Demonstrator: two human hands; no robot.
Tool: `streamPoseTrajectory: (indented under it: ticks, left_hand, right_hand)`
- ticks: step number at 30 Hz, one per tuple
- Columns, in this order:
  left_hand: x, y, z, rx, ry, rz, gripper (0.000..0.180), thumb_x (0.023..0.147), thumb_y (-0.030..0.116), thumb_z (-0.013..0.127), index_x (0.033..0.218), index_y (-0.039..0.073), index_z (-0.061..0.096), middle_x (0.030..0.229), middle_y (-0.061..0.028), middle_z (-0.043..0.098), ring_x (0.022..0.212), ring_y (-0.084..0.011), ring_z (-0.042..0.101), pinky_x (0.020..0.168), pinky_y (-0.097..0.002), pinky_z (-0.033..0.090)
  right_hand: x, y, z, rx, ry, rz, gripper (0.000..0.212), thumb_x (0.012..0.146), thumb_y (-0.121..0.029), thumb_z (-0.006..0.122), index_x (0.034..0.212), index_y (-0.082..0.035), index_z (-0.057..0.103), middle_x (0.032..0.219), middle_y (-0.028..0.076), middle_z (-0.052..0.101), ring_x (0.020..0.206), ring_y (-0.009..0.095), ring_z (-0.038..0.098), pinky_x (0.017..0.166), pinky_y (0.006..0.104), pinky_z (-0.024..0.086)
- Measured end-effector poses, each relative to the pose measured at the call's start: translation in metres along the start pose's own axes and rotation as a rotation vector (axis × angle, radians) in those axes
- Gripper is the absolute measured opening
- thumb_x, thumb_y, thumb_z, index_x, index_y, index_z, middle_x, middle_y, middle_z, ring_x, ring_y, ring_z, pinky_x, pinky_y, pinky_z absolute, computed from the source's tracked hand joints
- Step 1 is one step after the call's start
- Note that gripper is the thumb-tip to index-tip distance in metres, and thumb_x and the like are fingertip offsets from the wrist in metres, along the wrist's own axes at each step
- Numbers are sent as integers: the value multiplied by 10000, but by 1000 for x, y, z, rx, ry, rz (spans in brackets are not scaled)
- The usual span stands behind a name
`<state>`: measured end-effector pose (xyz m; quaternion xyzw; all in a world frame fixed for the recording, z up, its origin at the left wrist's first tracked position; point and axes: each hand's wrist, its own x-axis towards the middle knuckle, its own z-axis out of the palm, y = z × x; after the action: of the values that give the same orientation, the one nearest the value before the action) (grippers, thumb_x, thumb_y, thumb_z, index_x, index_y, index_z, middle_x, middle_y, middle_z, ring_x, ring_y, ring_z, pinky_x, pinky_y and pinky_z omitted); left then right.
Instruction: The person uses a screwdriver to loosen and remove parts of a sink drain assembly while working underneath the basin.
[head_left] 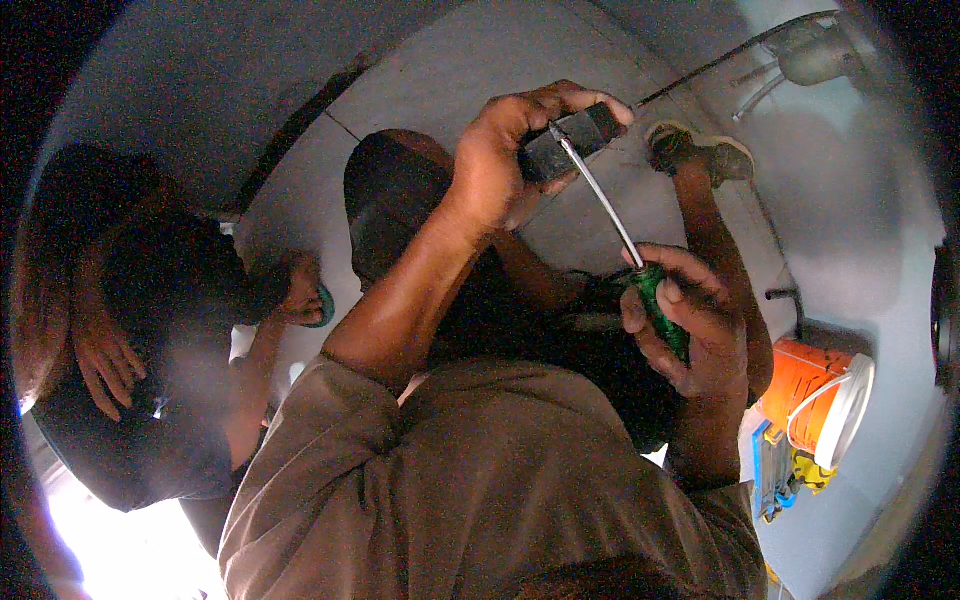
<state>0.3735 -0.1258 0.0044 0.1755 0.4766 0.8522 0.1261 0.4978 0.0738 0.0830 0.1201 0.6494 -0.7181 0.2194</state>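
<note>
My left hand (pixel 488 160) is raised in the upper middle, its fingers wrapped round a small black block-shaped piece (pixel 590 130) with flat sides. Its exact kind does not show. Lower and to the right, my right hand (pixel 718 340) grips a screwdriver (pixel 664 312) by its green handle. The bare metal shaft slants up to the left, and its tip meets the near face of the black piece. Whether the tip sits in a slot or only rests on the surface, I cannot tell.
An orange bucket (pixel 800 385) with a white rim stands at the right, beside blue and yellow items (pixel 775 470). Another person (pixel 150 300) sits close on the left. A foot in a shoe (pixel 728 160) rests beyond my right hand. A metal fitting (pixel 815 62) is at the upper right.
</note>
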Motion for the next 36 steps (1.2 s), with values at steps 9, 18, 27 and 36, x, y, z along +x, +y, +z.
streamPoseTrajectory:
  ticks: [9,18,27,36]
  left_hand:
    - [3,11,7,182,129,96,519,897,278,308,1021,-59,683,1053,-127,687,935,-219,633,740,-271,498]
    - [-6,23,12,172,274,9,481,946,318,345,1110,-15,651,1084,-115,671,969,-208,615,814,-313,482]
    - [11,-6,-6,50,220,-154,426,956,288,418,1087,-8,695,963,-95,666,754,-186,587,636,-294,477]
    - [8,-44,-30,-283,234,-548,302,966,316,574,1075,36,605,944,-103,623,748,-206,587,609,-314,505]
  right_hand:
    - [12,33,7,-1010,363,-916,315,845,-47,692,1159,-55,673,1074,104,701,921,226,688,844,379,542]
    - [15,28,1,-58,1,-61,303,897,-95,629,1191,-25,638,1067,129,686,851,227,673,802,367,542]
    - [40,50,-14,-743,246,-534,342,910,-180,669,1218,-39,618,1140,166,669,1034,286,647,916,386,497]
    - [55,56,-23,-834,227,-517,345,931,-150,636,1244,-19,573,1125,129,636,1025,206,600,925,322,457]
